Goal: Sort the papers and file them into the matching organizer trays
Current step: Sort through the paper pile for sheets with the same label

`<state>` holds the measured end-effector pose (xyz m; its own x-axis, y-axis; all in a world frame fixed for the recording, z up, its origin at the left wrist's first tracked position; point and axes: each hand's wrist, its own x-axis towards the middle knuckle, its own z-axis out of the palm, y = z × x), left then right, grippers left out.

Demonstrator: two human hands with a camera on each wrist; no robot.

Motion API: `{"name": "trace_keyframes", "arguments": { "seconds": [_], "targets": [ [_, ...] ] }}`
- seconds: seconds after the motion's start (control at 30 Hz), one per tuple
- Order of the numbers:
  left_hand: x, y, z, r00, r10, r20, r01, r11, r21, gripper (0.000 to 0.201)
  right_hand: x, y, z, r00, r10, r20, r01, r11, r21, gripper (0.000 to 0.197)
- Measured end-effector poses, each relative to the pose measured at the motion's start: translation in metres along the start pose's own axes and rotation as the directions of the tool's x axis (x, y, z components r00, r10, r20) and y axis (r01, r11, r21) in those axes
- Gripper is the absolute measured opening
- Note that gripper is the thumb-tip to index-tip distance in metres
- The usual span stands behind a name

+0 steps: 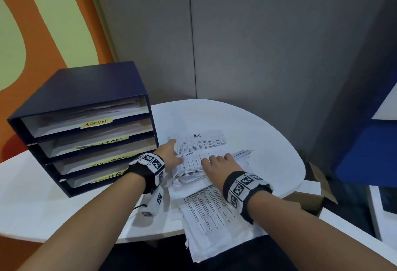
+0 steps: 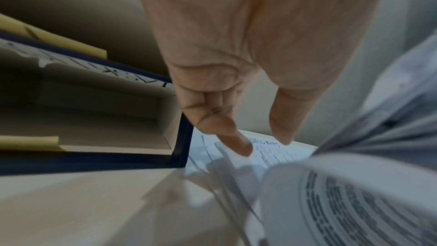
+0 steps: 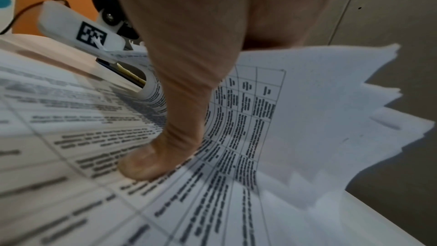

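White round table (image 1: 247,120): navy organizer (image 1: 81,124) at left, loose papers (image 1: 214,206) spread centre, overhanging near edge.

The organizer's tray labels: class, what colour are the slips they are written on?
Pale yellow slips, with dark handwriting; clearest in the head view.

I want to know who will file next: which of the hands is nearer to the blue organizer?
Left. The left hand lies on the papers right beside the blue organizer; the right hand presses the same papers farther from it.
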<state>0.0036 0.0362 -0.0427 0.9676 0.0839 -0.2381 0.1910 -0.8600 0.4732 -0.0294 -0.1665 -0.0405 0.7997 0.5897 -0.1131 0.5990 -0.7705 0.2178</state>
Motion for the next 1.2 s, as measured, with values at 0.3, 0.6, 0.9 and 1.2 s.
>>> {"name": "trace_keyframes", "arguments": {
  "seconds": [0.3,0.6,0.9,1.2],
  "targets": [
    [-0.003,0.001,-0.003,0.984,0.131,-0.122,-0.125,0.991,0.051,0.010,0.010,-0.005,0.008,0.998,0.026,-0.051,-0.027,0.999,-0.027,0.052],
    [-0.017,-0.013,-0.021,0.932,0.188,0.309,-0.148,0.978,-0.149,0.016,0.011,-0.002,0.017,0.990,-0.022,-0.137,0.012,0.997,-0.074,0.059],
    [-0.003,-0.022,-0.003,0.975,-0.085,0.204,0.112,0.986,-0.122,0.063,0.008,-0.004,0.014,0.994,0.015,-0.109,-0.022,0.998,-0.066,0.045],
    [-0.013,-0.012,0.017,0.979,0.027,0.203,-0.092,0.944,0.316,0.046,0.001,0.000,0.003,0.998,-0.011,-0.059,0.008,0.999,-0.050,0.063]
  ]
}}
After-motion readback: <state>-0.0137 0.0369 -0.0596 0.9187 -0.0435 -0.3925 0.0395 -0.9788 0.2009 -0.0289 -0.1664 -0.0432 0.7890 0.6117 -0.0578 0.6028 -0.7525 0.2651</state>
